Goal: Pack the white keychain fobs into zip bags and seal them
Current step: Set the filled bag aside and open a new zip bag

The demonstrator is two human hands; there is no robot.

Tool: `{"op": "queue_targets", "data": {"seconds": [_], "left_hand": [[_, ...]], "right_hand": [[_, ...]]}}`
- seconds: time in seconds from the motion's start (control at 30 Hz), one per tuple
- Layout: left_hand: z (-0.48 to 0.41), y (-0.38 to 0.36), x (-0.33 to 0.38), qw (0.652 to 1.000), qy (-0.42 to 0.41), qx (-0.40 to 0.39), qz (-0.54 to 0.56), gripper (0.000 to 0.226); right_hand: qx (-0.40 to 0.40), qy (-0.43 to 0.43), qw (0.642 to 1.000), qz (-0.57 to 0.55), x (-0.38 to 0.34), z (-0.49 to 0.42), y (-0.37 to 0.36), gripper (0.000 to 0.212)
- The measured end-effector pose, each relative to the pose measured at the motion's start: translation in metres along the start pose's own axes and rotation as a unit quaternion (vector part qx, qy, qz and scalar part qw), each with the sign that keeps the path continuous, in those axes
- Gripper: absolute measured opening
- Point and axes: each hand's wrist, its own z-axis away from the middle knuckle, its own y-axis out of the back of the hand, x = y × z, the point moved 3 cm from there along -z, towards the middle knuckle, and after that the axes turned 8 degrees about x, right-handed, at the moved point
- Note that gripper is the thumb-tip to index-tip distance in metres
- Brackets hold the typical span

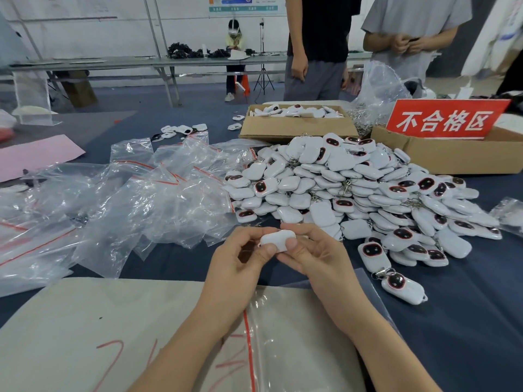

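White fobs (pixel 362 193) (dark faces, red-rimmed); bags (pixel 127 199) clear, seemingly red-striped.

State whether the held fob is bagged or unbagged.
Unbagged: left hand and right hand pinch the bare fob; a zip bag lies beneath.

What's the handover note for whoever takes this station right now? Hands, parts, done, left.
Left hand and right hand: both pinch one white fob between them, above the near side of the table.
Zip bag: lies flat on the beige sheet under the forearms and looks empty.
Fob pile: large and loose, right of centre.
Empty bags: heaped on the left.
Done: one fob is in hand. I can't make out any filled, sealed bag.
Left: put this fob in the bag, seal it, then work through the pile.
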Motion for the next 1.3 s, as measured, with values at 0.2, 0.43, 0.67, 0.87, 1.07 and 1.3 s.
{"op": "queue_targets", "data": {"seconds": [0.2,0.43,0.67,0.87,1.07,1.3], "left_hand": [[0.000,0.001,0.000,1.000,-0.002,0.004,-0.002,0.028],[-0.004,0.005,-0.007,0.992,0.078,0.000,0.104,0.017],[-0.009,0.004,-0.011,0.983,0.127,-0.073,0.113,0.026],[-0.010,0.004,-0.012,0.972,0.157,-0.037,0.170,0.027],[-0.010,0.002,-0.008,0.966,0.136,-0.015,0.222,0.034],[-0.007,0.001,-0.002,0.983,0.063,-0.013,0.170,0.024]], "right_hand": [[-0.010,-0.001,1.000,-0.001,0.001,-0.001,0.001,0.018],[-0.070,0.011,0.997,0.006,-0.002,0.002,-0.004,0.036],[-0.075,0.043,0.996,0.030,-0.005,0.004,-0.013,0.023],[-0.045,0.022,0.997,0.065,-0.004,0.003,-0.011,0.027],[0.017,-0.001,0.992,0.123,-0.001,0.001,-0.005,0.011],[0.054,0.026,0.992,0.113,-0.001,-0.002,0.003,0.009]]}}
